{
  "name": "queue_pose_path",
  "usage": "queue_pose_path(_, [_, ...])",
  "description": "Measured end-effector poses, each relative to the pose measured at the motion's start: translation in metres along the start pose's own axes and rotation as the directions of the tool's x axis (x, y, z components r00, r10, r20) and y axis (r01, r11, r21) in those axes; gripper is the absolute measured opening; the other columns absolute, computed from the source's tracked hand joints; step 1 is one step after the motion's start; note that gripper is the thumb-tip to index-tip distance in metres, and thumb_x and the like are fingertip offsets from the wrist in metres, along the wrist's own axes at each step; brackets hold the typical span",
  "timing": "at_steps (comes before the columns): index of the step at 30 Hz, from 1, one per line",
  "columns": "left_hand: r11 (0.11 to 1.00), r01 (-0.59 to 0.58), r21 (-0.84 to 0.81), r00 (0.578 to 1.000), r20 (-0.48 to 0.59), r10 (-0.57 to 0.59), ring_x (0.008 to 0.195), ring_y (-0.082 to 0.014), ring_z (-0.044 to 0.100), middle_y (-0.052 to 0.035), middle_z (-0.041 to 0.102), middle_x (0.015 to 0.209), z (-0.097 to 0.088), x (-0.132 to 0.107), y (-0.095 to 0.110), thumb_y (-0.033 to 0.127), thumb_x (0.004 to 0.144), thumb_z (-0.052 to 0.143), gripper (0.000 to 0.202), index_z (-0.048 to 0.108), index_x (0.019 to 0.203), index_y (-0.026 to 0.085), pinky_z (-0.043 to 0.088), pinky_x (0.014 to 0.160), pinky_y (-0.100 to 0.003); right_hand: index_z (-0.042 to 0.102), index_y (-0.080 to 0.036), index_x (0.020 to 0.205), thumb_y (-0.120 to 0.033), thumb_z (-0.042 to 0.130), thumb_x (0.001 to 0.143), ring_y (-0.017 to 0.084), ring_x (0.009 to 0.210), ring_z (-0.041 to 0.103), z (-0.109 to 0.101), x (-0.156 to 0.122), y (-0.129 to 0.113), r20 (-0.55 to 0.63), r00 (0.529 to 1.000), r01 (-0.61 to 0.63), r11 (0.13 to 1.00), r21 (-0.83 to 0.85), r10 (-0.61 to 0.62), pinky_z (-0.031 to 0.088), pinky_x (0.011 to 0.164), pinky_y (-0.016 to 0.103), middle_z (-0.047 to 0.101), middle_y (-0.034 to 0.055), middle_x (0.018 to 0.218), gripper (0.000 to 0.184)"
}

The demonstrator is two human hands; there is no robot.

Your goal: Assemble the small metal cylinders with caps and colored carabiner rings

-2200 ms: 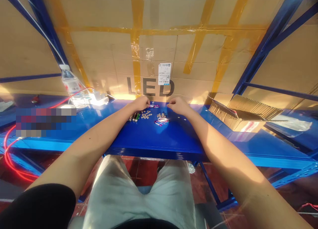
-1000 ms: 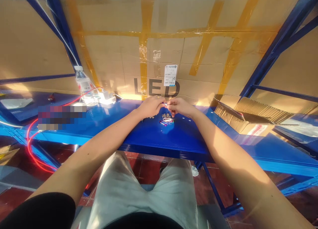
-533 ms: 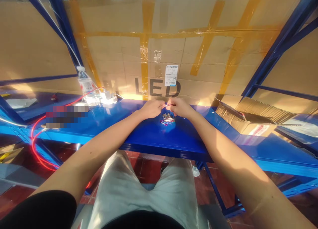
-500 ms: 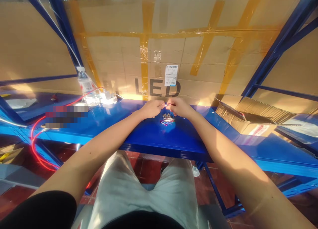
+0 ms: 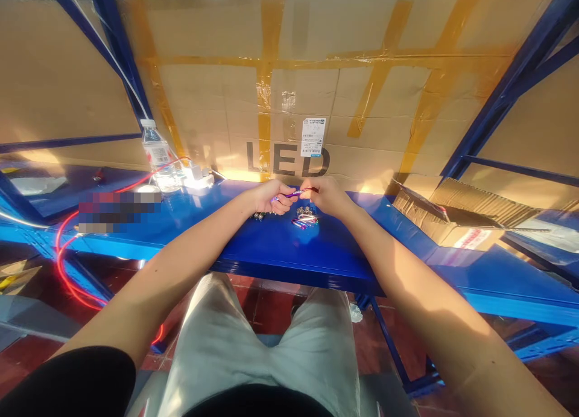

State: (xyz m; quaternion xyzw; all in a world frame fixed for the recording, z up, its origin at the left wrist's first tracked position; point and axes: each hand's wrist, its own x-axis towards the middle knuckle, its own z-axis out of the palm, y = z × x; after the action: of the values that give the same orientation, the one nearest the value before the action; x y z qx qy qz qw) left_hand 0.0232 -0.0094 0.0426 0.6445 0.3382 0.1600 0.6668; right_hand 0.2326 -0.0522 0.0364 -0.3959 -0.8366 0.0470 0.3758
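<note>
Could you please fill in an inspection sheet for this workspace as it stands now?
Surface: blue table, glossy, with sunlit patches; spills, nothing seen.
Job's things: purple rod held above the table; metal parts and coloured tubes piled together below the hands; more small parts partly hidden by the left hand.
Clutter: bottle at left, open carton at right; a pixelated patch hides what lies at far left.
Hands: fingers of the left hand and of the right hand both closed on the rod.
Cables: red cable crosses the table's left part and hangs in loops off its front edge.
Surroundings: taped cardboard marked LED behind the table; blue frame beside it.
</note>
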Motion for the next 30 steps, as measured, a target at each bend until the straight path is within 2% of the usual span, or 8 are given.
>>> queue_pose_path(7, [0.993,-0.056,0.1,0.998,0.0,0.057,0.045,-0.0157,0.031,0.0012,0.027,0.051,-0.008,-0.005,-0.001,0.046,0.091,0.058,0.03,0.057,0.072,0.023,0.041,0.051,-0.039,0.06,-0.021,0.073,-0.018,0.059,0.084,0.02,0.075,0.057,-0.002,0.001,-0.003,-0.096,0.994,0.045,0.999,-0.031,-0.047,0.038,0.074,0.032,0.066,0.004,0.076,0.012])
queue_pose_path(13, [0.898,-0.229,0.377,0.943,-0.145,0.301,0.052,-0.0146,0.041,-0.006,0.055,0.07,-0.02,-0.012,0.001,0.045,0.093,0.055,0.027,0.069,0.1,0.023,0.044,0.055,-0.037,0.057,-0.021,0.075,-0.026,0.063,0.083,0.017,0.068,0.047,0.001,0.001,0.01,-0.075,0.99,-0.109,0.988,0.107,0.117,0.036,0.067,0.03,0.053,-0.0012,0.066,0.011])
queue_pose_path(17, [0.869,-0.133,0.476,0.88,-0.346,0.324,0.052,-0.0131,0.046,-0.0065,0.064,0.076,-0.051,-0.016,-0.01,0.034,0.087,0.059,0.027,0.072,0.108,0.021,0.044,0.053,-0.032,0.055,-0.022,0.074,-0.029,0.064,0.083,0.017,0.069,0.046,0.002,0.0,0.018,-0.046,0.983,-0.172,0.978,0.117,0.178,0.036,0.065,0.03,0.05,-0.0013,0.066,0.014])
queue_pose_path(18, [0.815,-0.071,0.576,0.834,-0.413,0.364,0.055,-0.0145,0.051,-0.0069,0.067,0.077,-0.06,-0.016,-0.015,0.03,0.084,0.06,0.026,0.073,0.104,0.019,0.047,0.055,-0.032,0.056,-0.022,0.075,-0.029,0.064,0.083,0.017,0.07,0.046,0.001,-0.001,0.02,-0.037,0.982,-0.179,0.977,0.119,0.185,0.037,0.065,0.03,0.051,-0.0011,0.067,0.014])
queue_pose_path(20, [0.622,0.011,0.783,0.77,-0.403,0.494,0.072,-0.0193,0.064,-0.0078,0.074,0.085,-0.076,-0.017,-0.027,0.024,0.077,0.061,0.025,0.077,0.095,0.018,0.055,0.07,-0.032,0.057,-0.022,0.076,-0.029,0.063,0.083,0.017,0.07,0.047,0.001,-0.001,0.021,-0.023,0.982,-0.184,0.975,0.124,0.188,0.037,0.065,0.03,0.052,-0.001,0.069,0.012])
queue_pose_path(22, [0.461,0.013,0.887,0.819,-0.274,0.505,0.088,-0.0217,0.07,-0.0069,0.079,0.096,-0.087,-0.016,-0.037,0.019,0.072,0.059,0.029,0.079,0.093,0.019,0.056,0.082,-0.031,0.057,-0.021,0.077,-0.029,0.063,0.083,0.017,0.07,0.047,0.0,-0.001,0.021,-0.019,0.982,-0.182,0.975,0.124,0.186,0.037,0.064,0.03,0.051,-0.0009,0.069,0.011])
queue_pose_path(25, [0.322,0.04,0.946,0.879,-0.186,0.438,0.093,-0.0209,0.071,-0.0058,0.082,0.105,-0.093,-0.012,-0.042,0.015,0.069,0.056,0.038,0.082,0.097,0.019,0.056,0.085,-0.027,0.057,-0.021,0.076,-0.027,0.063,0.083,0.017,0.07,0.047,0.0,-0.001,0.02,-0.02,0.982,-0.182,0.976,0.116,0.186,0.037,0.064,0.03,0.051,-0.0009,0.068,0.01])
queue_pose_path(30, [0.101,0.054,0.993,0.92,-0.089,0.382,0.096,-0.0194,0.072,-0.0054,0.081,0.112,-0.079,-0.01,-0.032,0.007,0.07,0.054,0.049,0.082,0.108,0.018,0.055,0.088,-0.025,0.057,-0.021,0.076,-0.026,0.063,0.083,0.016,0.069,0.046,0.0,-0.001,0.021,-0.017,0.983,-0.181,0.977,0.109,0.183,0.036,0.064,0.03,0.051,-0.0015,0.068,0.01])
